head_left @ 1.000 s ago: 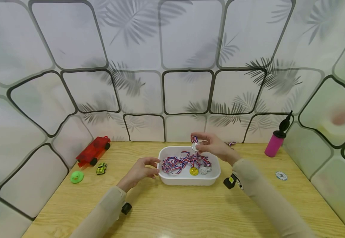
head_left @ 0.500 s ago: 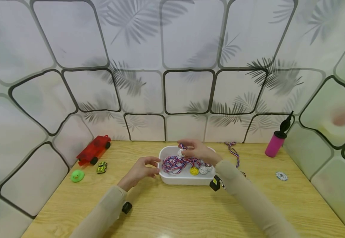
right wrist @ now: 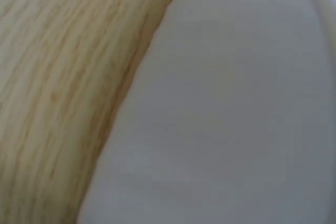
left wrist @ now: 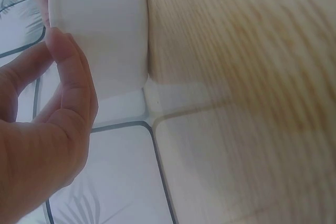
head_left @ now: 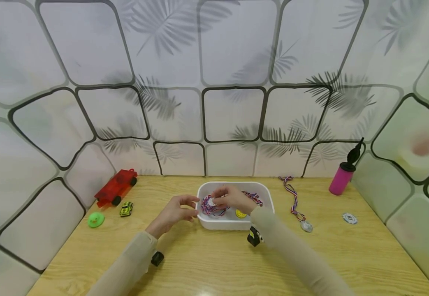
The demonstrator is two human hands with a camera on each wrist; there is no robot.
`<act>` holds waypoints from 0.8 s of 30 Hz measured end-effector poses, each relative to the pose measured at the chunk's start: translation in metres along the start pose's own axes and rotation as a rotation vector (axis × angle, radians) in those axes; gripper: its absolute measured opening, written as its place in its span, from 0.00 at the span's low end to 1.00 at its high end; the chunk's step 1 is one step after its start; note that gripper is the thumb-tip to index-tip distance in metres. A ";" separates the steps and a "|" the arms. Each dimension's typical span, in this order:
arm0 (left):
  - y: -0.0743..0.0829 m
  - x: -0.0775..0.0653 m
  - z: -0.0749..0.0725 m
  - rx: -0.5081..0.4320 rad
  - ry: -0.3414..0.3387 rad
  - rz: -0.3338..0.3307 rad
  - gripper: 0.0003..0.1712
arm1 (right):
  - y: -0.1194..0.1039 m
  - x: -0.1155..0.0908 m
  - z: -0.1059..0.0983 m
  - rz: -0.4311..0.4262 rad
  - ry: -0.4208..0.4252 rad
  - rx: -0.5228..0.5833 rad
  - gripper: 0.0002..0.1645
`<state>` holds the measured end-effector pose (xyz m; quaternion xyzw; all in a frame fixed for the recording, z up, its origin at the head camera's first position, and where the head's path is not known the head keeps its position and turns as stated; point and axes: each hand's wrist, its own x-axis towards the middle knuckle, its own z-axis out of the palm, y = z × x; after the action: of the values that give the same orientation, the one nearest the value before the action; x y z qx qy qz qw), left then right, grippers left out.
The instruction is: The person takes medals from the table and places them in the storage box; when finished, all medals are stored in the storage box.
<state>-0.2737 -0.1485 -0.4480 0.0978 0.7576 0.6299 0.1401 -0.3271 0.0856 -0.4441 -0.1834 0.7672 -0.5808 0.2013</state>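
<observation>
A white tub (head_left: 236,226) sits on the table with medals on red, white and blue ribbons (head_left: 216,210) inside. My right hand (head_left: 233,199) is over the tub's left half, holding a silver medal (head_left: 211,202) between thumb and fingers. Partly hidden below that hand is a gold medal (head_left: 240,213). My left hand (head_left: 177,213) is at the tub's left end, its fingertips at the rim and its fingers loosely bent. In the left wrist view, the fingertips (left wrist: 59,43) meet the tub's edge (left wrist: 97,30). The right wrist view has only the tub's wall (right wrist: 220,103) and wood, without the hand.
Right of the tub lies another silver medal (head_left: 306,226) with its ribbon (head_left: 291,191) stretched back. Farther right are a poker chip (head_left: 349,218) and a pink pump (head_left: 341,181). A red toy vehicle (head_left: 117,188), yellow toy car (head_left: 126,209) and green duck (head_left: 96,220) stand left.
My right hand has moved left and down into the tub with the silver medal. The ribboned medal on the table right of the tub has come into sight. My left hand has stayed put.
</observation>
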 end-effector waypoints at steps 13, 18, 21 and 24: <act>0.000 -0.002 0.000 0.009 -0.004 0.003 0.27 | 0.008 0.006 0.018 -0.021 0.013 -0.087 0.15; 0.000 -0.001 0.000 0.011 -0.002 -0.004 0.26 | 0.014 0.010 0.022 -0.035 0.035 -0.134 0.14; 0.000 -0.001 0.000 0.006 -0.001 -0.010 0.26 | 0.015 0.009 0.023 -0.045 0.045 -0.194 0.13; 0.001 -0.001 0.000 0.001 -0.001 -0.006 0.26 | 0.013 0.008 0.023 -0.030 0.047 -0.217 0.12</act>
<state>-0.2725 -0.1483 -0.4470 0.0961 0.7580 0.6293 0.1422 -0.3222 0.0659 -0.4628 -0.2017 0.8272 -0.5015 0.1535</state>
